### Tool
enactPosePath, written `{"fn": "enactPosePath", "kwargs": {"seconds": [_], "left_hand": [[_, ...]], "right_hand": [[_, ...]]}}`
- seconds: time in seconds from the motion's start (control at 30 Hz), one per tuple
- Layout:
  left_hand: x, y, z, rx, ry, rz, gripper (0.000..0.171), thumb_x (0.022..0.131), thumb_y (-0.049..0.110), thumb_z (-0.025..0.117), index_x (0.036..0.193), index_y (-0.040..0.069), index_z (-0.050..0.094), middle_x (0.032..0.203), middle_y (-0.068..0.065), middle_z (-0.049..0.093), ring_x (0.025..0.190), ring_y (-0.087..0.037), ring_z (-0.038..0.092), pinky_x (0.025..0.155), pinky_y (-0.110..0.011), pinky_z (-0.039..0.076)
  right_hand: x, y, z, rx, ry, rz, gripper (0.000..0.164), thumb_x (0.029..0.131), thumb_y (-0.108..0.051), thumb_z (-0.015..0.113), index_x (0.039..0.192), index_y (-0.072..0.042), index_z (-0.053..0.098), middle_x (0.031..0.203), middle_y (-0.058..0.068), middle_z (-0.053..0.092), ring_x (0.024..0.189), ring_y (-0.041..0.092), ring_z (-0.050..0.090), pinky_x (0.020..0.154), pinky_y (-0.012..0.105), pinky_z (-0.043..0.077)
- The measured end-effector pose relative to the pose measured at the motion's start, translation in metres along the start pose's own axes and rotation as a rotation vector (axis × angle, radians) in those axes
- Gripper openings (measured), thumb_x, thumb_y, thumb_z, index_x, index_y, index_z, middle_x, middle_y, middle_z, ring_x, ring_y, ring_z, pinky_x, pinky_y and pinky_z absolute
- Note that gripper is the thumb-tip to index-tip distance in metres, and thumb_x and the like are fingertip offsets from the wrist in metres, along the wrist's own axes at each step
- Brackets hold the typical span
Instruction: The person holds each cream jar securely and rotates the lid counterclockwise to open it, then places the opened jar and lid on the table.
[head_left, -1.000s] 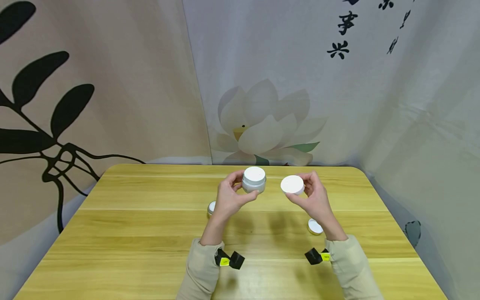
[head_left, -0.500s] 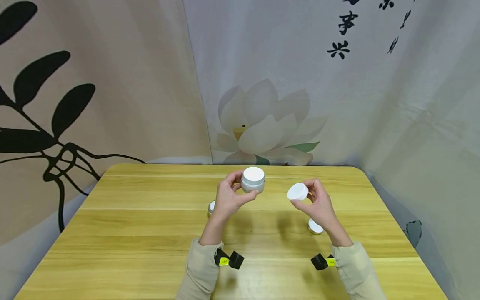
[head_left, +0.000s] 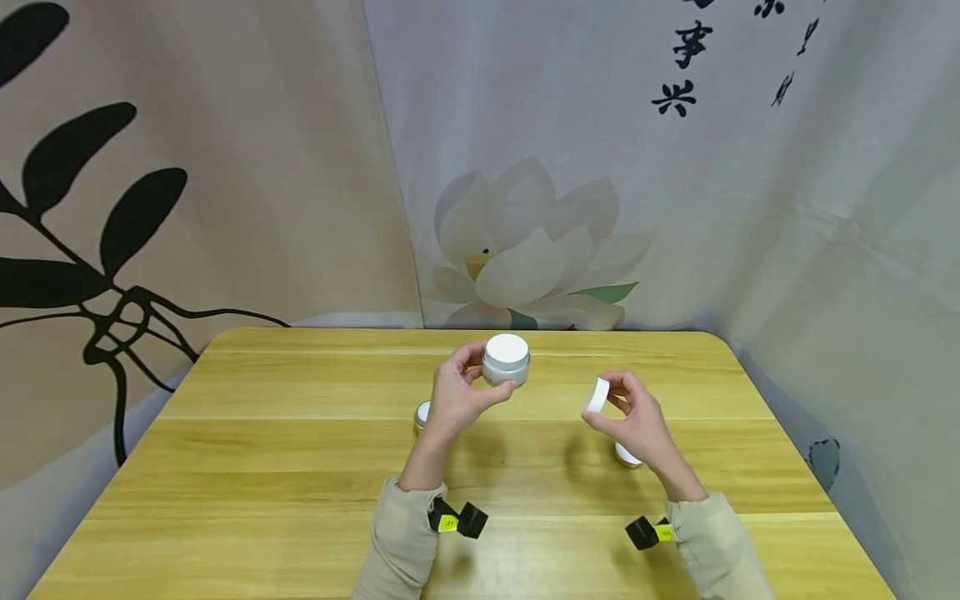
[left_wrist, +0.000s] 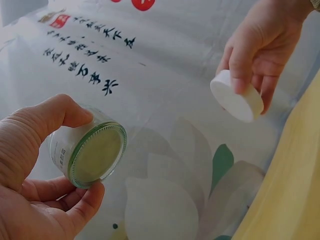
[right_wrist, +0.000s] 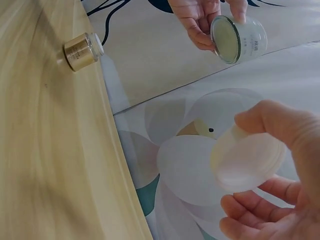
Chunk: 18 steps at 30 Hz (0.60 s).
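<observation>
My left hand (head_left: 459,392) holds a small glass cream jar (head_left: 506,360) raised above the table, thumb on one side and fingers on the other. Its white top faces up in the head view, while the left wrist view shows the greenish glass base (left_wrist: 97,152). To the right, my right hand (head_left: 636,417) pinches a white jar lid (head_left: 597,396) between thumb and fingers, apart from the jar. The lid is tipped nearly on edge. Its hollow inside (right_wrist: 250,160) shows in the right wrist view.
A smaller gold jar (right_wrist: 80,52) with a white top stands on the wooden table (head_left: 300,500), partly hidden by my left wrist in the head view. Near my right wrist lies a small round white-topped thing (head_left: 627,455) with a gold rim. A printed curtain (head_left: 300,167) hangs behind.
My right hand has drawn the lid away to the right and slightly nearer, turning it from flat-facing to nearly edge-on. The left hand and jar have barely moved.
</observation>
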<state>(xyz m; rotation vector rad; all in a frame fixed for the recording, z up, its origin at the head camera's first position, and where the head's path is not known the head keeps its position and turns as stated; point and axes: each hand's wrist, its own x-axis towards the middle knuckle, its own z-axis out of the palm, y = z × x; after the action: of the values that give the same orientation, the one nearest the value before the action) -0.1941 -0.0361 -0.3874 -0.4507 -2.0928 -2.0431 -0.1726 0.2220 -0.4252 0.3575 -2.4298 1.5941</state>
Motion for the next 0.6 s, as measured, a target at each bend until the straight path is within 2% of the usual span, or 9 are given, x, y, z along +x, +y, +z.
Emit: {"fn": "enactPosePath", "kwargs": {"seconds": [0.1, 0.2, 0.33, 0.43, 0.6], "left_hand": [[0.000, -0.001, 0.000, 0.000, 0.003, -0.003, 0.052, 0.068, -0.003, 0.076, 0.116, -0.011, 0.055, 0.110, -0.020, 0.057, 0.101, -0.029, 0.053, 0.090, -0.038, 0.047], [0.000, -0.001, -0.001, 0.002, 0.004, -0.010, 0.052, 0.068, -0.003, 0.076, 0.116, -0.010, 0.055, 0.110, -0.020, 0.057, 0.101, -0.029, 0.053, 0.090, -0.038, 0.047], [-0.001, 0.000, 0.000, 0.006, 0.003, -0.014, 0.053, 0.068, -0.003, 0.076, 0.116, -0.010, 0.055, 0.110, -0.020, 0.057, 0.101, -0.029, 0.053, 0.090, -0.038, 0.047], [-0.001, 0.001, 0.000, 0.004, 0.001, -0.014, 0.053, 0.067, -0.004, 0.076, 0.116, -0.011, 0.055, 0.110, -0.020, 0.057, 0.101, -0.028, 0.053, 0.090, -0.037, 0.047], [-0.001, 0.001, 0.000, -0.002, -0.001, -0.019, 0.053, 0.067, -0.004, 0.076, 0.116, -0.010, 0.056, 0.110, -0.020, 0.057, 0.101, -0.028, 0.053, 0.090, -0.036, 0.047]], "right_hand": [[-0.002, -0.006, 0.002, -0.019, -0.013, 0.015, 0.050, 0.072, 0.008, 0.075, 0.115, 0.009, 0.051, 0.109, 0.017, 0.053, 0.098, 0.018, 0.050, 0.090, 0.019, 0.044], [-0.005, -0.021, 0.004, -0.045, -0.025, 0.028, 0.048, 0.072, 0.010, 0.073, 0.114, 0.011, 0.051, 0.104, 0.019, 0.052, 0.097, 0.025, 0.050, 0.092, 0.034, 0.046], [-0.007, -0.009, 0.008, -0.081, -0.034, 0.038, 0.048, 0.072, 0.004, 0.076, 0.115, 0.007, 0.054, 0.102, 0.017, 0.052, 0.096, 0.028, 0.051, 0.093, 0.048, 0.044], [-0.006, 0.009, 0.010, -0.105, -0.041, 0.047, 0.050, 0.071, -0.002, 0.079, 0.116, 0.003, 0.057, 0.103, 0.015, 0.052, 0.096, 0.027, 0.052, 0.092, 0.048, 0.045], [-0.008, 0.013, 0.014, -0.119, -0.054, 0.048, 0.050, 0.070, -0.003, 0.080, 0.115, 0.005, 0.058, 0.101, 0.015, 0.052, 0.093, 0.028, 0.052, 0.091, 0.048, 0.046]]}}
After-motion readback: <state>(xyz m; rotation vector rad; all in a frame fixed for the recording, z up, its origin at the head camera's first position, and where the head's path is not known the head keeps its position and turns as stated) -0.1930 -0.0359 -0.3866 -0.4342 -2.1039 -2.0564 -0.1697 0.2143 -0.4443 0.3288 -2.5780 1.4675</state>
